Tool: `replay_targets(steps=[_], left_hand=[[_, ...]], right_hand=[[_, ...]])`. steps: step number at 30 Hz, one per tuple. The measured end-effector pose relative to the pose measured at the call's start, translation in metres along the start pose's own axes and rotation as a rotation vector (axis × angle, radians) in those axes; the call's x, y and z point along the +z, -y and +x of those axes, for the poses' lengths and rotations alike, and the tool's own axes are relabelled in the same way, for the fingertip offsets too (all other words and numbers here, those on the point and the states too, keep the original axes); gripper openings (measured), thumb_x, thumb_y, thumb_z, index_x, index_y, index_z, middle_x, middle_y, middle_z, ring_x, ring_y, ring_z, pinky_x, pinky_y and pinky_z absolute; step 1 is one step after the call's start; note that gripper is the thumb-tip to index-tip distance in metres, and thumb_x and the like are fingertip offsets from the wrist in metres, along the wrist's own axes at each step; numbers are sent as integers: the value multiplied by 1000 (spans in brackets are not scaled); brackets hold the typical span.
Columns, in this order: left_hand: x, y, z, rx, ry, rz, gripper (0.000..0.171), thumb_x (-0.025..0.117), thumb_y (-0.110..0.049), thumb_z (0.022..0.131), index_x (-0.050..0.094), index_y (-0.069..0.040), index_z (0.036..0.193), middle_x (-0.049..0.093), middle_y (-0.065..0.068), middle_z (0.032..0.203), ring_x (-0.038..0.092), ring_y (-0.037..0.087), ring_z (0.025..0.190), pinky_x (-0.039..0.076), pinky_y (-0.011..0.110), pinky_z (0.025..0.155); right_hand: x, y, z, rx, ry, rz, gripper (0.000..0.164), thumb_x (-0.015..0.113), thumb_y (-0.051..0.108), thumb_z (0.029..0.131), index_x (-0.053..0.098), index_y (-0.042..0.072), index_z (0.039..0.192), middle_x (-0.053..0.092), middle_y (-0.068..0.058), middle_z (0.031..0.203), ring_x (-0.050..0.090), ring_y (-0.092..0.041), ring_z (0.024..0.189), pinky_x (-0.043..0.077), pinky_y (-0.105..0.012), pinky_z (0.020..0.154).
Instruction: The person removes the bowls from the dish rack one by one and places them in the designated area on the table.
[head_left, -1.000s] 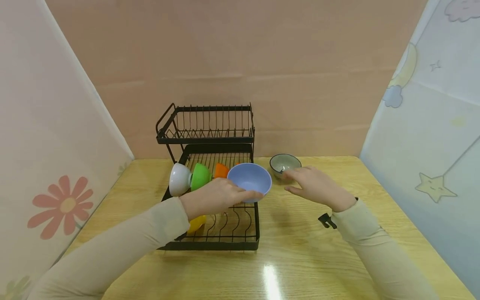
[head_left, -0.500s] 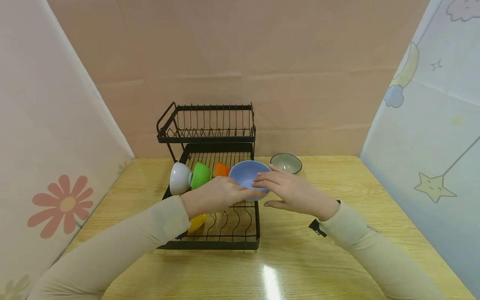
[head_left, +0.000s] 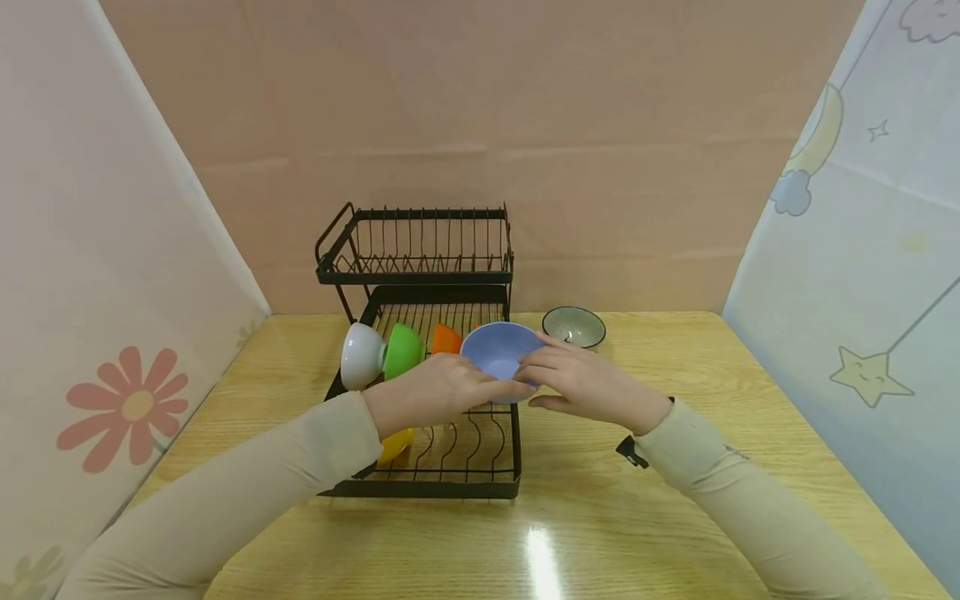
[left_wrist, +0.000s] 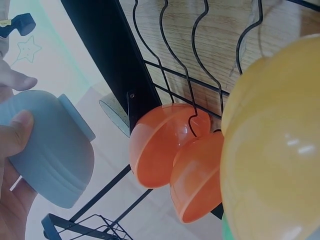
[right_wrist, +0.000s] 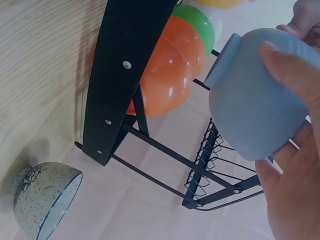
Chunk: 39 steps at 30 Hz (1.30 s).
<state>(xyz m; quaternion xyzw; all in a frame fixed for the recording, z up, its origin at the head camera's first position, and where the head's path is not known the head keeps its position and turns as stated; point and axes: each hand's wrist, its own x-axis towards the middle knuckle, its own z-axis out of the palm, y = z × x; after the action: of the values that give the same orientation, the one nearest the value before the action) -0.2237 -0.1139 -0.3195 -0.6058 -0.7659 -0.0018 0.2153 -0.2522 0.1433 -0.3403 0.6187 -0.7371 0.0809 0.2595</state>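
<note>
A blue bowl [head_left: 498, 350] is held between both hands above the right side of the black dish rack [head_left: 420, 488], its opening facing up in the head view. My left hand [head_left: 423, 392] grips its left and near side, the thumb lying along the outer wall. On the right side my right hand [head_left: 588, 382] grips the bowl, fingers over the rim and thumb below. The wrist views show the bowl's outer wall [left_wrist: 55, 145] and foot ring [right_wrist: 223, 60], apart from the rack. Nearby in the rack stand orange bowls [left_wrist: 165, 145], partly hidden in the head view.
A white bowl [head_left: 362, 358] and a green bowl [head_left: 403, 350] stand tilted on the rack's left. A yellow bowl [head_left: 393, 446] sits nearer, partly behind the left arm. The upper tier [head_left: 412, 278] rises at the back. A speckled grey bowl [head_left: 573, 325] stands right of the rack.
My right hand has moved left from beside the grey bowl to the blue bowl and taken hold of its right side. The left hand keeps its grip, almost unmoved.
</note>
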Motion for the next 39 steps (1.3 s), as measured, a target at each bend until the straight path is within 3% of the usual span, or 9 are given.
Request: replay_targets(steps=[7,24,31,39], left_hand=[[-1,-2,2,-5,-4,15,55,70,-2,86,50,-22,133,64,-9,68,48,5,52,38,18,50],[-2,-3,2,-9,4,8,52,67,-2,89,50,-20,135,64,-8,69,47,4,53,38,17,51],[-2,-3,3,-7,9,11,50,64,-3,91,50,-20,135,63,-10,68,45,3,52,36,16,51],[-2,-3,3,0,-16,29,51,65,-4,90,51,-21,136,56,-11,63,40,3,50,32,16,49]], right_hand=[[1,-2,-2,-7,-7,-13,35,83,18,73,67,7,101,69,-2,100,65,-19,98,42,-52,104],[2,-2,-2,32,39,-14,28,85,14,71,68,11,94,68,3,92,64,-14,92,39,-50,107],[1,-3,-3,13,22,-32,29,85,15,69,69,11,93,69,4,90,65,-12,91,40,-49,106],[-1,-3,-3,-14,-16,-78,25,83,21,70,66,12,86,64,4,79,63,-10,80,44,-47,103]])
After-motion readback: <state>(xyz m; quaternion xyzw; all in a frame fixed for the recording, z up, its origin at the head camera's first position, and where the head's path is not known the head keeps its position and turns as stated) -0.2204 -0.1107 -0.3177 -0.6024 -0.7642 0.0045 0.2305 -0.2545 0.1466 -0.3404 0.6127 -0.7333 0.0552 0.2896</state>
